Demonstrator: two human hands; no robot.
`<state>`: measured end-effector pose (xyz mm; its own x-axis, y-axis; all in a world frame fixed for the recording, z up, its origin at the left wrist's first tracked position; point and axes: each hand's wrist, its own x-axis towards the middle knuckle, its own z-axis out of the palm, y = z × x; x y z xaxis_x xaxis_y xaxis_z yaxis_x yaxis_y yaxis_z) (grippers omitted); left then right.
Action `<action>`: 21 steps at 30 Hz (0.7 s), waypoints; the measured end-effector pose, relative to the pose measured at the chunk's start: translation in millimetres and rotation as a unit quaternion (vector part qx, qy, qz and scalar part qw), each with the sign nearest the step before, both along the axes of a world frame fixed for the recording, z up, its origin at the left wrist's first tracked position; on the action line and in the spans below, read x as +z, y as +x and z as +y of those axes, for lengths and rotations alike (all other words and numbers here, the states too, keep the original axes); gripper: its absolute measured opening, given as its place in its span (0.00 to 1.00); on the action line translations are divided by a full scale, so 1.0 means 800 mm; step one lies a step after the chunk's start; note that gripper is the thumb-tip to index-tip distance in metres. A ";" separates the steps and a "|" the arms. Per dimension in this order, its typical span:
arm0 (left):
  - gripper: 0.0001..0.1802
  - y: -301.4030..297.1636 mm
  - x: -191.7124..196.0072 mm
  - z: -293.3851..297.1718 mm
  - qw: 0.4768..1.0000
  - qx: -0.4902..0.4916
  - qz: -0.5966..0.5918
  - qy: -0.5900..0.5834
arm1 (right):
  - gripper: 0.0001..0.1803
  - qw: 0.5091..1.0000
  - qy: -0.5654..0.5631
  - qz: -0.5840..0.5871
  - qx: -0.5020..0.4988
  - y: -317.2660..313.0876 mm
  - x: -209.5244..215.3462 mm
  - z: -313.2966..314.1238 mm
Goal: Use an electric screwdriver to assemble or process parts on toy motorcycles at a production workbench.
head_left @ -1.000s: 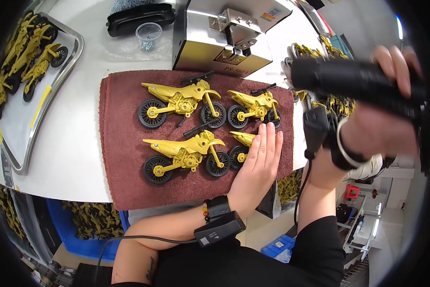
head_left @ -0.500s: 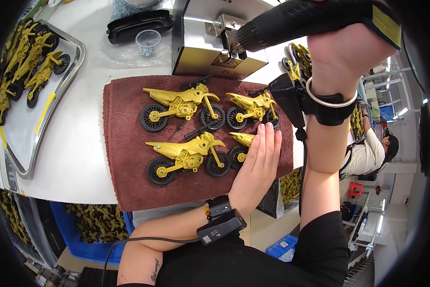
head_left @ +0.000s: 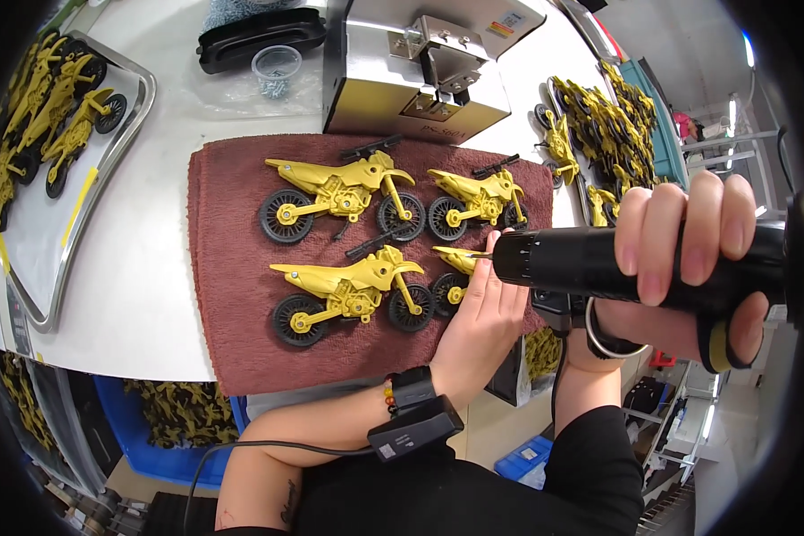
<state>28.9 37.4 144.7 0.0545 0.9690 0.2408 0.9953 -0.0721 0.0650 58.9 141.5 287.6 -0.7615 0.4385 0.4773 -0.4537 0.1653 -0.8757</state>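
Four yellow toy motorcycles with black wheels lie on a brown towel (head_left: 241, 362): an upper left one (head_left: 341, 189), an upper right one (head_left: 478, 201), a lower left one (head_left: 348, 288) and a lower right one (head_left: 454, 259). My left hand (head_left: 478, 335) rests over the front of the lower right one, fingers stretched out and close together, hiding much of it. My right hand (head_left: 688, 237) is closed around a black electric screwdriver (head_left: 580, 261). Its thin bit points left, at the lower right toy's body beside my left fingertips; whether it touches is unclear.
A metal box-shaped screw feeder (head_left: 375, 98) stands behind the towel, beside a clear cup of screws (head_left: 277, 70) and a black tray (head_left: 263, 40). More toy motorcycles fill a metal tray (head_left: 143, 116) at left and lie at right. A blue bin (head_left: 160, 469) sits below the table.
My right hand has brought the screwdriver from the screw feeder down and nearer, to the lower right toy. My left hand stays over that toy.
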 end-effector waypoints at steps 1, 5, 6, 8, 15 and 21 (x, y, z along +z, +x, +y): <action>0.29 0.001 0.005 -0.001 1.000 -0.007 -0.002 0.004 | 0.18 1.000 0.004 -0.002 -0.007 0.002 0.001 -0.001; 0.23 0.003 -0.003 -0.001 0.997 -0.053 -0.042 0.037 | 0.19 1.000 -0.005 -0.022 -0.004 0.006 -0.005 0.004; 0.17 0.004 -0.009 -0.001 0.992 -0.053 -0.049 0.107 | 0.19 1.000 -0.012 -0.026 -0.010 0.006 -0.010 0.003; 0.18 0.007 -0.013 0.001 0.989 -0.048 -0.064 0.123 | 0.20 0.998 -0.031 -0.042 -0.026 0.007 -0.013 -0.001; 0.22 0.010 -0.012 -0.002 0.993 -0.032 -0.054 0.103 | 0.21 0.997 -0.033 -0.063 -0.015 0.000 -0.018 0.004; 0.25 0.008 -0.027 -0.007 0.996 -0.040 -0.041 0.072 | 0.21 0.994 0.014 -0.100 -0.035 -0.012 -0.017 -0.005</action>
